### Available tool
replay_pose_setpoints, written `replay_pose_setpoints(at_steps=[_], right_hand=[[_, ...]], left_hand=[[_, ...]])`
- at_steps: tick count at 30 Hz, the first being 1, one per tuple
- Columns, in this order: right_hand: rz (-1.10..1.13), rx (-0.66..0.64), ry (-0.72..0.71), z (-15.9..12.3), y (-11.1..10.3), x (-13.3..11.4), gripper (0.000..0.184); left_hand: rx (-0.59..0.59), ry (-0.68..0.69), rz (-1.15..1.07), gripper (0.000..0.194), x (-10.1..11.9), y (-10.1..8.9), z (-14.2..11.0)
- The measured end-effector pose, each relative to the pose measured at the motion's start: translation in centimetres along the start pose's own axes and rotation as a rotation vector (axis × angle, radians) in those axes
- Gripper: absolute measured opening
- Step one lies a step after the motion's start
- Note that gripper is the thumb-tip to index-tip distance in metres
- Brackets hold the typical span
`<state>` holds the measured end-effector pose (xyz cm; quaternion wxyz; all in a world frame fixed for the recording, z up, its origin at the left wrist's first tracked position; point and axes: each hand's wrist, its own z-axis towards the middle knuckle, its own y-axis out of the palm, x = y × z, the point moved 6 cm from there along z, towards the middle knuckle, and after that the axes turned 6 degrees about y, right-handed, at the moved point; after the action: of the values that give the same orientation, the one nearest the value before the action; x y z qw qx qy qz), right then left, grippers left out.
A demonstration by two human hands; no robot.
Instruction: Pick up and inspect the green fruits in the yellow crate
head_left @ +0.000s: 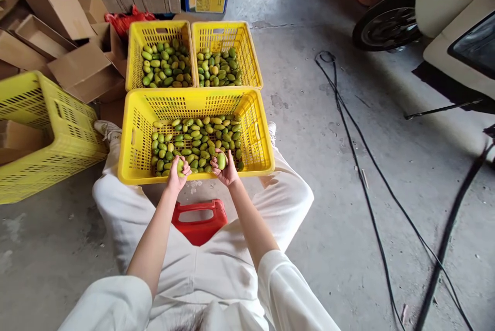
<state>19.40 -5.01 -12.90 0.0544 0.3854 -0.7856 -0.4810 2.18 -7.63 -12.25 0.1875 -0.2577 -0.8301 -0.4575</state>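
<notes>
In front of me stands a yellow plastic crate (193,99) with slotted walls. Many small oval green fruits (197,140), some tinged yellow, lie loose on its floor. At the near rim, my left hand (178,173) is closed around one green fruit (180,167), partly covered by the fingers. My right hand (226,167) is to its right, also over the near rim, palm up, with its fingers curled round another green fruit (221,161).
Two smaller yellow crates (159,27) (220,26) of similar fruit adjoin the far side. At left are a larger yellow crate (73,130) and cardboard boxes (83,70). A red plastic stool (199,230) is beneath me. Black cables (363,166) and a parked scooter (456,37) are at right.
</notes>
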Motion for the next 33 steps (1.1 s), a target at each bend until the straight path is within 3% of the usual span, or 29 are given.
replay_pose_setpoints(at_steps=[4, 9, 12, 20, 24, 27, 29, 33], right_hand=[[0.073, 0.018, 0.008, -0.03, -0.03, 0.08, 0.025], [-0.020, 0.031, -0.019, 0.09, -0.01, 0.19, 0.028], [-0.069, 0.036, -0.053, -0.16, -0.15, 0.11, 0.032], [-0.086, -0.004, -0.051, -0.72, 0.09, -0.05, 0.039], [-0.095, -0.012, -0.029, -0.34, 0.10, 0.07, 0.032], [-0.010, 0.021, -0.090, -0.20, -0.08, -0.20, 0.026], [0.045, 0.055, -0.140, -0.24, -0.30, -0.45, 0.029], [0.088, 0.081, -0.149, -0.19, -0.63, -0.45, 0.021]], left_hand=[[-0.001, -0.041, -0.056, 0.045, 0.19, 0.00, -0.45], [0.022, -0.078, 0.002, 0.016, -0.41, -0.18, -0.40], [0.007, -0.073, 0.046, 0.013, -0.63, -0.26, -0.14], [-0.060, -0.020, 0.051, 0.025, -0.35, 0.26, -0.21], [-0.008, 0.059, -0.006, 0.048, -0.21, 0.18, -0.08], [0.051, 0.089, -0.070, 0.054, -0.13, -0.06, -0.05], [0.092, 0.067, -0.103, 0.049, -0.17, -0.26, -0.06], [0.148, 0.002, -0.103, 0.013, -0.36, -0.58, 0.04]])
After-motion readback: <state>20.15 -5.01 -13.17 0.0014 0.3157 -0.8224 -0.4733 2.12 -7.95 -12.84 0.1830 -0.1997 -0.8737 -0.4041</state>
